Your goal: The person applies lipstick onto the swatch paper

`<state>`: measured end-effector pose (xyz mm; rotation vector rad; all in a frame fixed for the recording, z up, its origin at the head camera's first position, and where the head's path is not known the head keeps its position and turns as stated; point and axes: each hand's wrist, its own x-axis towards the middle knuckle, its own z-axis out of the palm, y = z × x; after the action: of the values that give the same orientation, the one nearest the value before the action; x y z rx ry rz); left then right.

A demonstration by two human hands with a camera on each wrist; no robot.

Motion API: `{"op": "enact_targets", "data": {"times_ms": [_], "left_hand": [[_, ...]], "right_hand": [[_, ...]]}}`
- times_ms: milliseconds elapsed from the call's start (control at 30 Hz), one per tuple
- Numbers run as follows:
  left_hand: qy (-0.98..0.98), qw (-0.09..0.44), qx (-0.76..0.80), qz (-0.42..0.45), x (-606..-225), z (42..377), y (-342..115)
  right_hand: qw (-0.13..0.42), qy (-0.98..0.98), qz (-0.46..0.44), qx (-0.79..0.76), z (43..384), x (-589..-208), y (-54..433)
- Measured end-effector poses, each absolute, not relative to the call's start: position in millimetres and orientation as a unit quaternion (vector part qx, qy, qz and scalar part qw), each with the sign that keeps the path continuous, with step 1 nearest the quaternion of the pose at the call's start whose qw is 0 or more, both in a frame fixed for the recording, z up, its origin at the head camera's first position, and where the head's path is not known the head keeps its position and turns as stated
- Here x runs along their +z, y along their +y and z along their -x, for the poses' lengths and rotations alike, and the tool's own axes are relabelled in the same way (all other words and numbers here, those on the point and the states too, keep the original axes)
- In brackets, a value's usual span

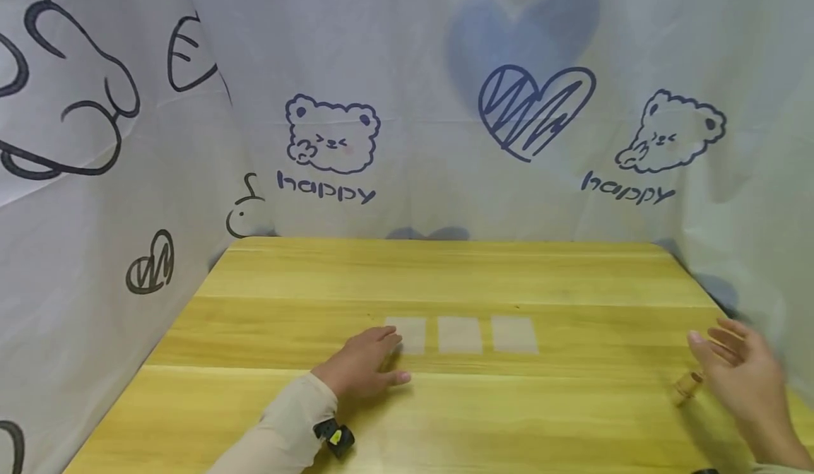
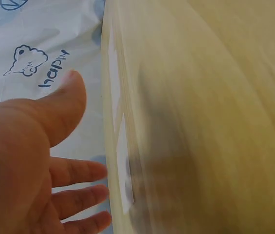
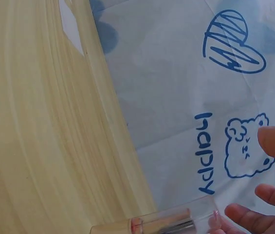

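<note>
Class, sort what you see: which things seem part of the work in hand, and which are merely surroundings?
Probably part of the work:
- clear-topped tube, close to the right hand
- three white rectangles, near the left hand

Probably just surroundings:
- wooden table
- printed sheeting
- black wrist device

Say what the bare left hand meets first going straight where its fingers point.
Likely the leftmost flat, whitish square patch on the yellow wooden table, though the left hand may pass above.
</note>
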<state>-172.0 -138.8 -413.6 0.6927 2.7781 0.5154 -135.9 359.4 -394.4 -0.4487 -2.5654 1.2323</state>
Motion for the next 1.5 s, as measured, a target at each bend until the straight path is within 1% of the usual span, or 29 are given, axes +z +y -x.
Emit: {"op": "enact_targets", "data": {"times_ms": [167, 367, 433, 833, 1000, 1233, 1500], "left_hand": [[0.953, 0.117, 0.158, -0.231, -415.1, 171.2, -138.9], [0.956, 0.125, 0.144, -0.222, -416.8, 171.6, -140.3], [0.956, 0.126, 0.145, -0.224, -416.8, 171.2, -140.5], [0.954, 0.135, 0.13, -0.232, -417.7, 172.5, -139.1], [0.952, 0.137, 0.132, -0.239, -418.4, 173.0, -139.0], [0.953, 0.138, 0.127, -0.238, -416.6, 172.6, -139.6], [0.954, 0.135, 0.132, -0.233, -415.5, 172.8, -143.2]], "right_hand": [[0.091, -0.881, 0.103, 0.453, 137.5, -406.1, 370.4], [-0.023, -0.868, 0.087, 0.488, 140.9, -408.1, 375.6], [-0.047, -0.86, 0.087, 0.5, 142.2, -407.7, 376.1], [-0.102, -0.877, 0.093, 0.461, 143.9, -414.9, 379.7], [-0.099, -0.889, 0.084, 0.439, 142.6, -420.4, 380.8], [-0.076, -0.911, 0.061, 0.4, 138.7, -424.7, 382.0], [-0.112, -0.913, 0.063, 0.388, 137.9, -427.1, 387.1]]}}
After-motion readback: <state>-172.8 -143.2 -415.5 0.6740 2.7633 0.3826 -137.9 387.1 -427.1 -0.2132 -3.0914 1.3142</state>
